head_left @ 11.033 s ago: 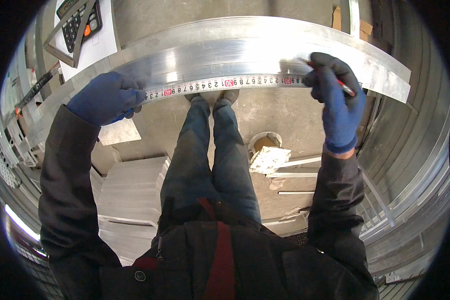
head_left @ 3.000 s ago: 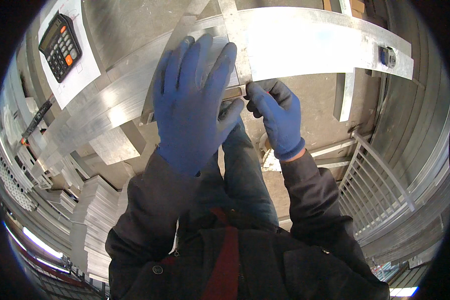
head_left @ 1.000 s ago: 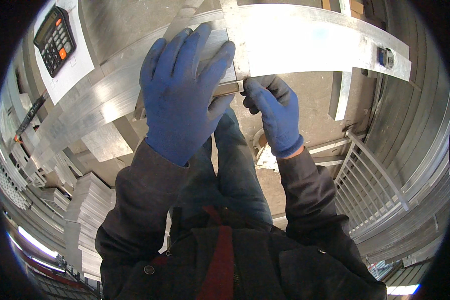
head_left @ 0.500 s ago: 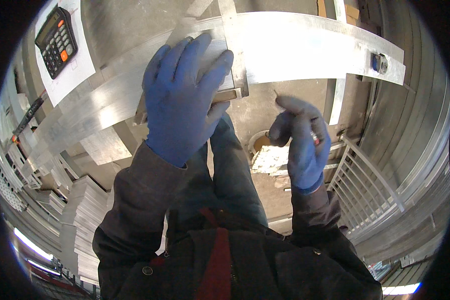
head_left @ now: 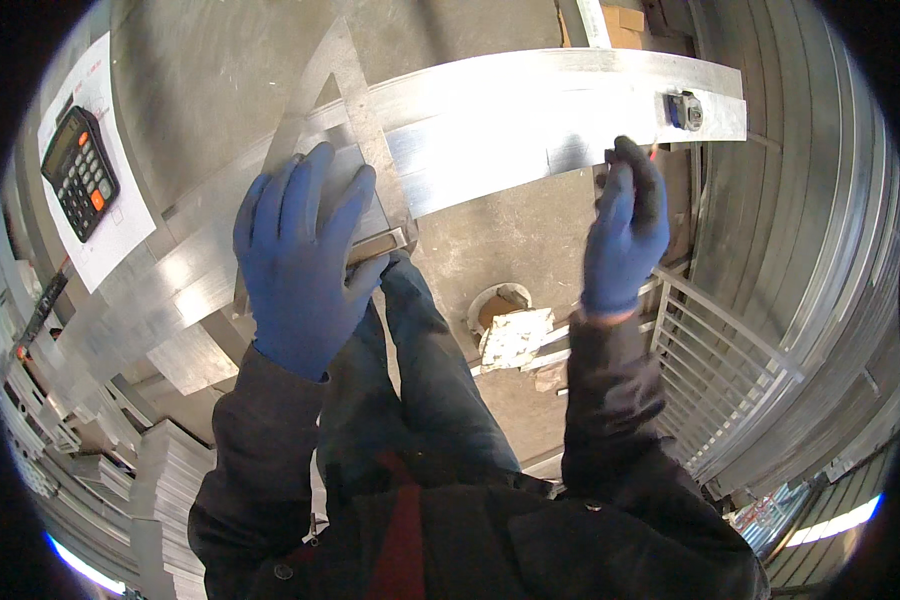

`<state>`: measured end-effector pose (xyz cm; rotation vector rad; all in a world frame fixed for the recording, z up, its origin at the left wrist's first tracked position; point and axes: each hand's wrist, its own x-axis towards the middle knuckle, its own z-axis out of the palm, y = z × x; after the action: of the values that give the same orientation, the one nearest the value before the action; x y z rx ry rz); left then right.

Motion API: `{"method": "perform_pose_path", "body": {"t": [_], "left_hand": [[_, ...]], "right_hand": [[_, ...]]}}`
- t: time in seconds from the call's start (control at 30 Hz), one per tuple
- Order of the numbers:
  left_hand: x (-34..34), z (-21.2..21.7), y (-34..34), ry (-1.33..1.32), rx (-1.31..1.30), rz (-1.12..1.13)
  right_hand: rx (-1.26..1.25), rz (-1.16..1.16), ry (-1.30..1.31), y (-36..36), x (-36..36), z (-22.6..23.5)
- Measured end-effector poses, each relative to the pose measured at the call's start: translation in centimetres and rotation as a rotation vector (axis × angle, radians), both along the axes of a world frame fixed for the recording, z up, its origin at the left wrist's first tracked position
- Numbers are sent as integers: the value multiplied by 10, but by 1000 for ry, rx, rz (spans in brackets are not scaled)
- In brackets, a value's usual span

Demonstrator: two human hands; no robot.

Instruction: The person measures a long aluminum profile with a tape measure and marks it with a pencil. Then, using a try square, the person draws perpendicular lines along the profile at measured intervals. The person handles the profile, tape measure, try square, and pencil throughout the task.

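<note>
Fingers (head_left: 310, 190) of the left hand (head_left: 300, 265) rest spread wide on a metal triangle (head_left: 365, 120), which lies across a long metal strip (head_left: 490, 150). Fingers of the blurred right hand (head_left: 625, 235) curl closed around a mostly hidden red pen (head_left: 653, 153), near the strip's lower edge. Just beyond sits a tape measure (head_left: 686, 111); far left, a calculator (head_left: 80, 172) on paper (head_left: 128, 235).

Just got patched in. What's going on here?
A person in blue work gloves is working at a long, flat aluminium bar. The left hand is spread over a triangular metal square lying across it. The right hand is at the bar's near edge, apparently holding a thin red tool, too blurred to identify. A tape measure sits toward the right end; a calculator lies on paper at left.
</note>
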<state>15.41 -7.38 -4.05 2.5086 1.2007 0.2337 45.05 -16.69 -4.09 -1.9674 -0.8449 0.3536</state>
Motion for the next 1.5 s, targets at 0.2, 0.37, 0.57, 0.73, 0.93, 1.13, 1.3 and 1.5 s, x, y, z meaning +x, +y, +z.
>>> {"method": "perform_pose_path", "body": {"t": [0.2, 0.37, 0.57, 0.73, 0.93, 1.13, 1.3, 1.5], "left_hand": [[-2, -4, -2, -14, -10, 3], [1, -6, 0, -40, -41, 10], [3, -4, -1, -8, 42, -15], [5, -4, -2, -23, 57, -14], [6, 0, -2, -1, 49, -22], [8, 3, -1, 16, 32, -28], [13, 6, 0, 34, 6, -18], [21, 12, 1, 31, 69, -65]], "right_hand": [[-177, 182, 163, 8, 66, -31], [-126, 229, 264, 6, 62, -32], [-87, 151, 382, 6, 60, -34], [-58, 121, 589, 5, 65, -32], [-56, 132, 622, 4, 74, -38], [-145, 209, 481, 8, 91, -39], [-269, 102, 731, 14, 96, -39], [-155, 260, 817, 17, 100, -51]]}}
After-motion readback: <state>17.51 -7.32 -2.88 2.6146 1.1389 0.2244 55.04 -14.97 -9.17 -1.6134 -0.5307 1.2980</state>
